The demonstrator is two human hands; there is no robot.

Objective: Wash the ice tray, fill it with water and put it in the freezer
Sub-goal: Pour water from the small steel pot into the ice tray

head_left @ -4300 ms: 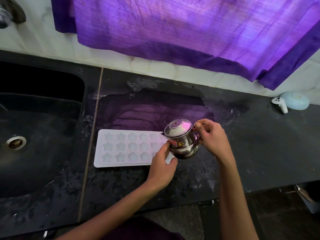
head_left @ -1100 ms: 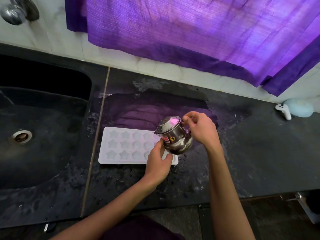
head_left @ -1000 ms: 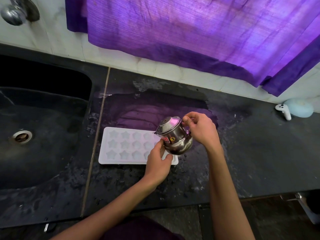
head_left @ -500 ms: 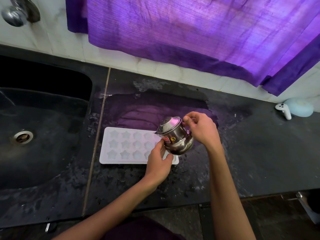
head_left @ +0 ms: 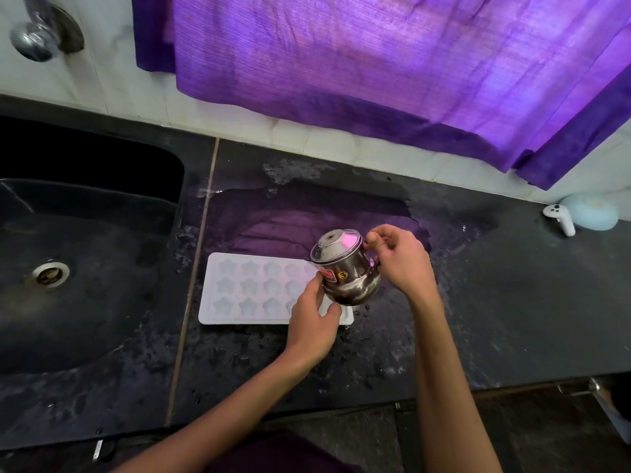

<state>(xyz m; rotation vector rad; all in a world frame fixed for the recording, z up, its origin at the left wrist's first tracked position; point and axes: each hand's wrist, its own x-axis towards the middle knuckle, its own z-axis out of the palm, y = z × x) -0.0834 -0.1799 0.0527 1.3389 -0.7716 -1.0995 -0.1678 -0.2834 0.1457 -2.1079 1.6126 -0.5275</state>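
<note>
My left hand (head_left: 316, 317) rests on the near right corner of the ice tray (head_left: 259, 291), fingers curled over its edge and thumb against the steel pot (head_left: 346, 268). My right hand (head_left: 397, 261) grips the pot by its handle, fingers curled closed around it. The pot is held above the right end of the tray, tilted with its mouth toward the left; its contents cannot be seen from this angle. A red label and a yellow sticker marked 3 face me.

The tray is white, with star-shaped cells in three rows, lying flat on the black counter (head_left: 478, 319). Whether the cells hold water cannot be told. The tray's left edge lies near the seam (head_left: 191, 278) that divides the counter from the sink surround. The counter around the tray is wet, with droplets in front and a broad puddle (head_left: 307, 213) behind. Right of my right hand the counter is bare up to its near edge.

The sink (head_left: 85, 268) is to the left, dark, with a metal drain (head_left: 50, 274). A tap (head_left: 34, 39) is mounted on the tiled wall above it. At the far right stand a white controller (head_left: 560, 218) and, just beside it, a pale blue dish (head_left: 594, 213). A purple curtain (head_left: 375, 63) hangs over the wall behind
</note>
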